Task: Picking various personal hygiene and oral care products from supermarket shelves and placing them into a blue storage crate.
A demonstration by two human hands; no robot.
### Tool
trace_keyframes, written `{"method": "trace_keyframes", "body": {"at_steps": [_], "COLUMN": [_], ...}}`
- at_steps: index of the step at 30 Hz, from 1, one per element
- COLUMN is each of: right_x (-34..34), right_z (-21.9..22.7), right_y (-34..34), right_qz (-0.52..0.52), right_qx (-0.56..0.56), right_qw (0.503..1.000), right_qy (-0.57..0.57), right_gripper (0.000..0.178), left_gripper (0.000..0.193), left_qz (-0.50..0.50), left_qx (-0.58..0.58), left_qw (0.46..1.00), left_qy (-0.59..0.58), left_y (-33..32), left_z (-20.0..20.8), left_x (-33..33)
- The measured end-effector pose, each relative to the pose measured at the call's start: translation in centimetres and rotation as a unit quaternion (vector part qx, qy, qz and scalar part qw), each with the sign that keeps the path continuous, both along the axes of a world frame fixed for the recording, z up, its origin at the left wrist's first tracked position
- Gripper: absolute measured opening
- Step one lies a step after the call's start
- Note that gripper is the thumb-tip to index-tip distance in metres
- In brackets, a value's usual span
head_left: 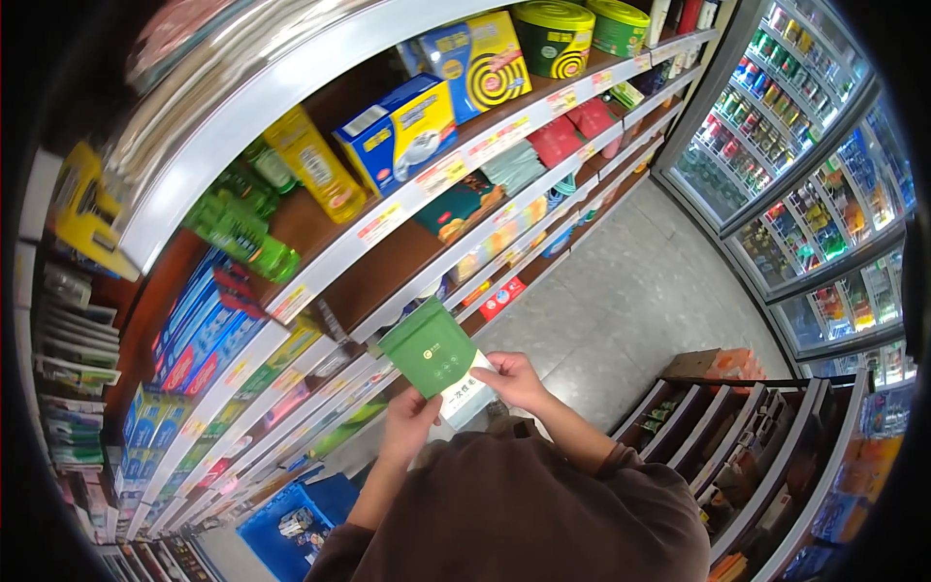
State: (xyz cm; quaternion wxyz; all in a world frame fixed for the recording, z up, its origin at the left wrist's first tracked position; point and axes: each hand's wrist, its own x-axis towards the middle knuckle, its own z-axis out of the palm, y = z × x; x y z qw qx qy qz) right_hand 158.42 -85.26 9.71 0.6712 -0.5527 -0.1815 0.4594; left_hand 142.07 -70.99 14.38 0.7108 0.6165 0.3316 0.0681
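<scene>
In the head view, the only one I had, I watched a flat green-and-white packet (427, 345) held in front of the dark brown top (514, 504), beside the shelf unit (361, 283). Both hands were closed on it: the left hand (412, 421) pinched the lower left edge and the right hand (514, 381) the right edge, thumbs on the front, the other fingers mostly hidden. I judged it light, not fragile, and firm enough to keep its shape, with a smooth face that might slip; pinching opposite edges seemed the right hold, though I could not tell how soft the filling was. Lower left, a blue crate (256, 535) on the floor held a few small packaged goods (295, 524), too small to identify. At upper right, a glass-fronted cooler (817, 283) held rows of cans and bottles (776, 109). On the top shelf stood two round green tubs (555, 44), lidded, so their contents were hidden from me.
</scene>
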Motion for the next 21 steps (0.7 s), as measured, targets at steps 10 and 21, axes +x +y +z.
{"method": "trace_keyframes", "body": {"at_steps": [10,21], "right_x": [5.3,22.2], "right_z": [-1.7,1.2], "right_y": [1.3,3.3], "right_qz": [-0.037,-0.268], "right_qx": [0.062,0.014], "right_qw": [0.992,0.957], "right_qy": [-0.103,-0.107], "right_gripper": [0.056,0.029], "left_gripper": [0.015,0.026], "left_qz": [-0.031,0.004], "left_qx": [0.178,0.095], "left_qw": [0.983,0.995], "left_qy": [0.022,-0.037], "left_y": [-1.6,0.6], "left_z": [-0.2,-1.2], "left_x": [6.0,2.3]}}
